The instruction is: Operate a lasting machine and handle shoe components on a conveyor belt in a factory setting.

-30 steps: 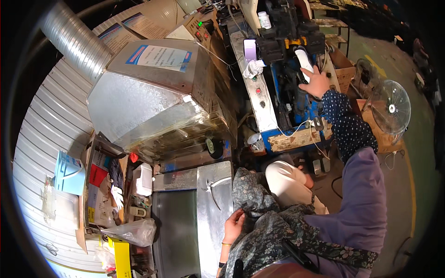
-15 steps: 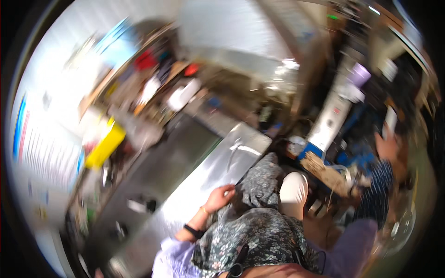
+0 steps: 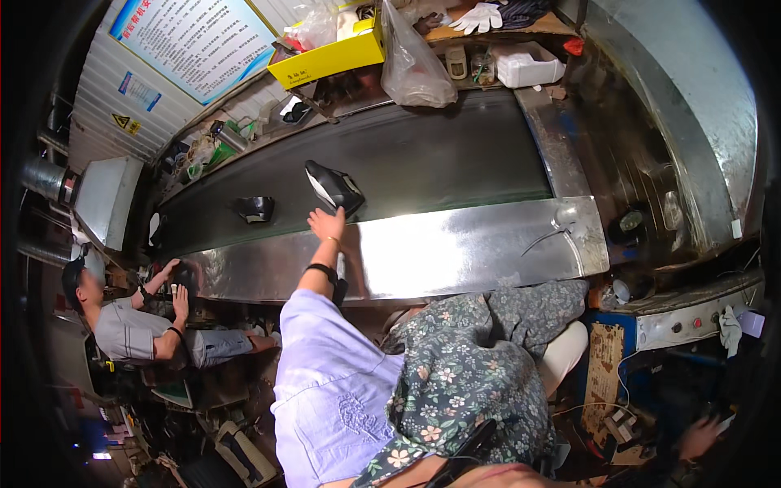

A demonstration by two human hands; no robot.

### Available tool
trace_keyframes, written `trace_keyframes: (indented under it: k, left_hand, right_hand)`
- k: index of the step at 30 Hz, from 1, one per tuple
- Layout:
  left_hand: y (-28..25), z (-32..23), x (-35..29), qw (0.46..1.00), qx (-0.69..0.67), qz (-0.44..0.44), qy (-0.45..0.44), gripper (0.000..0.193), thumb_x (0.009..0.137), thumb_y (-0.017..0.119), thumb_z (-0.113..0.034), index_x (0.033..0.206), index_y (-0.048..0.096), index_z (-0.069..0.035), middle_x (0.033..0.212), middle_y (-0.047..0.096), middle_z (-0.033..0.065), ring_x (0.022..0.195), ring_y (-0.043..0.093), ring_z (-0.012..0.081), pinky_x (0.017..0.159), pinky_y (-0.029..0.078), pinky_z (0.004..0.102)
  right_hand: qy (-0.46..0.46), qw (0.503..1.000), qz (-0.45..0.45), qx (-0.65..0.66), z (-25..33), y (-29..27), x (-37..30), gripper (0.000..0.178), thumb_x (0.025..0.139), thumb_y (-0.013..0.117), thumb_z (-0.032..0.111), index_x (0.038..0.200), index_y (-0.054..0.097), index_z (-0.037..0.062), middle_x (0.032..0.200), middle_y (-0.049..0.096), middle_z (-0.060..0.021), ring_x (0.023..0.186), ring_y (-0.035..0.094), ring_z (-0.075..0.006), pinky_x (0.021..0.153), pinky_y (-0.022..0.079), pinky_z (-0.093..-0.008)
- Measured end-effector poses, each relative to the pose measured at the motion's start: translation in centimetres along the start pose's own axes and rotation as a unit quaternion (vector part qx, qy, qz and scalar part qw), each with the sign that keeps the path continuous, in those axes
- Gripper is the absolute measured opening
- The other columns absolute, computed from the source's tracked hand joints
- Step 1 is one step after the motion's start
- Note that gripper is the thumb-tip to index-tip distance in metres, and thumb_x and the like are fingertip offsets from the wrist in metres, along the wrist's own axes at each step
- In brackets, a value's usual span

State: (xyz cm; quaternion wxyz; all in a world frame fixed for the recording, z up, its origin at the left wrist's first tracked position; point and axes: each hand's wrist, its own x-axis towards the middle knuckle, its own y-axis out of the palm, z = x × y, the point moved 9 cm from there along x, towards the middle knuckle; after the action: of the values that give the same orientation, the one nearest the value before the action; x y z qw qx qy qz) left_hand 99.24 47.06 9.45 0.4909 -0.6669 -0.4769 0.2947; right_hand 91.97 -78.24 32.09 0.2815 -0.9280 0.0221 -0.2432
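A black shoe upper point(image 3: 333, 187) with a pale lining lies tilted on the dark conveyor belt point(image 3: 423, 159), close to the belt's near edge. The left hand point(image 3: 327, 224) reaches up to it from the shiny steel ledge point(image 3: 455, 252) that runs along that edge; its fingers point(image 3: 335, 214) are held together and touch the lower side of the upper, though whether they grip it cannot be told. A dark band sits on that wrist, and the lilac sleeve point(image 3: 333, 382) trails back toward the lower edge. The right hand point(image 3: 700, 439) is far from the upper, low at the picture's right, dim and blurred, so the state of its fingers cannot be told.

Left of the upper, on the same belt, lies a second black upper point(image 3: 254, 208). Beyond the belt, a yellow box point(image 3: 329, 57), a clear plastic bag point(image 3: 415, 65) and a white glove point(image 3: 480, 16) sit on a cluttered shelf. Further left along the ledge, another person point(image 3: 134, 329) in a grey shirt sits with both hands raised to its edge. A curved metal hood point(image 3: 691, 106) rises at the belt's right end.
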Motion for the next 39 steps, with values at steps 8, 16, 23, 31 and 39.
trace_keyframes:
  k: [8, 16, 23, 31, 39]
  left_hand:
    - [2.0, -15.7, -1.1, 0.855, -0.081, 0.108, 0.501, 0.087, 0.073, 0.078, -0.036, 0.145, 0.037, -0.009, 0.146, 0.041, 0.0209, 0.137, 0.036, 0.0385, 0.113, 0.029, 0.043]
    - [5.8, -7.1, 5.4, 0.923, 0.101, 0.303, 0.215, 0.099, 0.063, 0.083, -0.052, 0.131, 0.045, 0.01, 0.117, 0.063, 0.0257, 0.118, 0.057, 0.0341, 0.099, 0.045, 0.0391]
    - [6.0, -19.2, -12.1, 0.74, -0.422, 0.466, 0.24, 0.05, 0.082, 0.075, -0.028, 0.111, 0.06, 0.01, 0.101, 0.069, 0.0165, 0.091, 0.066, 0.0196, 0.081, 0.052, 0.0335]
    - [-0.8, -26.3, -43.0, 0.542, -0.209, 0.541, 0.608, 0.088, 0.074, 0.08, -0.037, 0.138, 0.039, 0.008, 0.114, 0.064, 0.0241, 0.105, 0.063, 0.0321, 0.089, 0.049, 0.0382]
    - [5.3, -31.3, -55.2, 0.381, -0.286, 0.87, 0.129, 0.037, 0.099, 0.049, -0.035, 0.109, 0.065, -0.003, 0.106, 0.066, 0.0077, 0.097, 0.061, 0.018, 0.086, 0.047, 0.0288]
  right_hand:
    - [-0.026, 0.921, -0.049, 0.387, 35.7, -15.4, -20.9, 0.025, 0.096, 0.056, 0.025, 0.106, 0.069, 0.0053, 0.103, 0.068, -0.0116, 0.091, 0.063, -0.0249, 0.083, 0.047, -0.0308]
    - [0.046, 0.626, 0.363, 0.688, 39.5, -19.4, -25.7, 0.026, 0.092, 0.059, 0.016, 0.111, 0.065, -0.0025, 0.109, 0.067, -0.0176, 0.099, 0.064, -0.0264, 0.087, 0.05, -0.0346]
    - [-0.028, 0.498, 0.19, 0.845, 41.8, -31.6, -6.6, 0.03, 0.093, 0.058, 0.005, 0.122, 0.059, -0.0028, 0.11, 0.066, -0.0083, 0.097, 0.059, -0.0127, 0.085, 0.048, -0.0259]
    - [0.093, 0.627, -0.022, 0.773, 35.0, -41.1, 2.0, 0.031, 0.094, 0.061, 0.021, 0.119, 0.06, 0.003, 0.095, 0.067, -0.0246, 0.089, 0.068, -0.0347, 0.074, 0.053, -0.0371]
    - [-0.043, 0.656, 0.032, 0.752, 35.8, -43.2, -5.6, 0.017, 0.089, 0.064, 0.02, 0.099, 0.069, 0.0067, 0.091, 0.07, -0.0145, 0.082, 0.068, -0.0319, 0.068, 0.054, -0.0392]
